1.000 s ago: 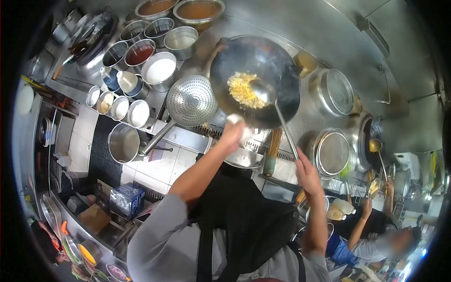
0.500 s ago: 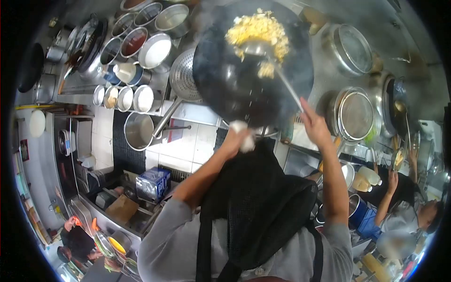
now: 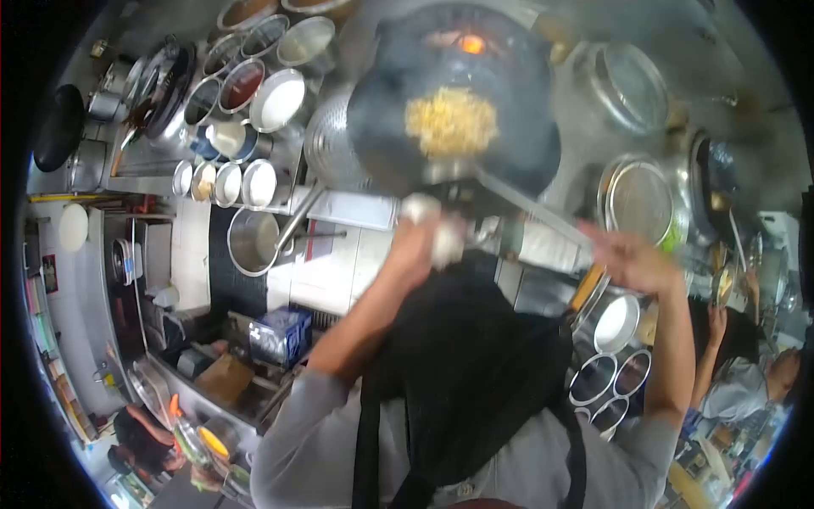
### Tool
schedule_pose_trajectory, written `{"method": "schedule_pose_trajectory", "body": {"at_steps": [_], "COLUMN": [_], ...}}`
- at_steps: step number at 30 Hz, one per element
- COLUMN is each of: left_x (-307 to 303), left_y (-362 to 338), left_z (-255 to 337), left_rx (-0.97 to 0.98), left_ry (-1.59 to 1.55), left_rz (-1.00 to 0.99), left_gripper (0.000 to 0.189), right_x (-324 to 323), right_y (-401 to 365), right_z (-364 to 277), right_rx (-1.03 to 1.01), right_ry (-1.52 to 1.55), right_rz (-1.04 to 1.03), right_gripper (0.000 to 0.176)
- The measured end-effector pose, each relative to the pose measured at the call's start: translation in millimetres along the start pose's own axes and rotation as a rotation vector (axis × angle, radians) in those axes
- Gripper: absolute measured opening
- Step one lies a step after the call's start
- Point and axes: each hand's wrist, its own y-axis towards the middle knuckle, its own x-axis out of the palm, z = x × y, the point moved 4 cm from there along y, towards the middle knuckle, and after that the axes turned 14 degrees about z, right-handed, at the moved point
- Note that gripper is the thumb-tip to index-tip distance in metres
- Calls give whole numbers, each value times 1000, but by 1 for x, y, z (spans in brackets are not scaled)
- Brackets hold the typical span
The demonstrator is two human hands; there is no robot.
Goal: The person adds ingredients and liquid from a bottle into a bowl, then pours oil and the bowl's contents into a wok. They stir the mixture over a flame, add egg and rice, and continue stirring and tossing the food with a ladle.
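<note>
A large dark wok [image 3: 377,127] is tilted over the stove, with a heap of crumbly yellow and pale food [image 3: 454,123], like egg with rice, in its middle. My left hand [image 3: 411,254] is closed round a white cloth [image 3: 445,242] at the wok's near rim; the cloth hides what lies under it. My right hand [image 3: 632,259], slightly blurred, grips the end of a long metal ladle [image 3: 534,208]. The ladle's bowl is in the near part of the wok, just below the food.
An orange flame [image 3: 472,42] glows beyond the wok. On the left are a perforated strainer [image 3: 335,140], several metal pots and a pan [image 3: 253,242]. Round sieves [image 3: 640,204] stand on the right. A co-worker [image 3: 738,390] is at the far right, another person [image 3: 140,437] lower left.
The food has moved from the wok's far side to its middle. My right hand has drawn the ladle back and to the right. The wok has tilted, and a flame now shows behind it.
</note>
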Motion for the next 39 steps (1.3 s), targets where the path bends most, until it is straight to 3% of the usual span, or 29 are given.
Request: {"method": "schedule_pose_trajectory", "body": {"at_steps": [1,3,5,7,8,9,11,13,14,15,17,20,21,23,25,27,28,29,31,33,35,37,38,39], "left_x": [17,27,6,-30,-44,-46,-32,-16,1,7,13,-7,-11,-5,13,38,45,35,-4,-31,-26,-10,0,12], "left_y": [20,68,70,62,46,31,6,16,22,44,72,6,-3,-23,-2,47,58,60,66,59,48,69,82,96], "left_z": [16,12,-40,-83,-90,-86,-60,-36,-14,-7,-11,-44,-43,-26,-1,13,5,-15,-76,-95,-75,-49,-33,-12], "left_rx": [-12,-45,43,92,-21,-36,42,-20,5,-24,-21,-77,15,-51,-91,40,-24,-12,73,28,25,105,30,-36], "left_ry": [-46,6,65,205,217,261,192,122,120,1,16,-36,80,124,2,-93,-13,-22,85,167,175,119,25,-69], "left_rz": [62,-45,87,30,-17,-113,-36,28,62,118,27,100,-76,134,99,-34,119,112,131,26,-8,3,33,52], "left_gripper": [19,15,15,22,26,28,29,25,22,19,17,24,29,22,17,18,17,17,17,23,27,20,18,17], "right_x": [-4,11,30,44,48,49,45,41,40,38,36,-3,-11,-23,-27,-14,-6,-1,21,28,35,35,37,32], "right_y": [20,71,133,121,107,92,56,41,39,41,40,11,0,-12,2,58,77,94,133,91,73,80,99,104], "right_z": [-4,-8,26,22,23,25,23,17,15,11,13,20,25,22,6,13,5,-3,24,-3,-24,-35,-41,-59], "right_rx": [-8,-225,-775,-601,-632,-630,-468,-366,-189,-190,-78,-165,-144,-50,-152,-602,-563,-532,-1066,-163,-102,-240,-233,-227], "right_ry": [57,-125,-332,-176,-135,-122,-187,-197,-77,-78,173,-95,-138,-178,-204,-221,-278,-339,-159,317,673,918,1202,1305], "right_rz": [48,253,605,583,585,545,387,237,141,134,59,33,-10,-73,53,254,290,336,637,118,-73,-91,-329,-427], "right_gripper": [47,47,46,45,44,45,45,46,46,46,46,46,46,45,43,42,42,42,43,46,41,37,38,43]}}
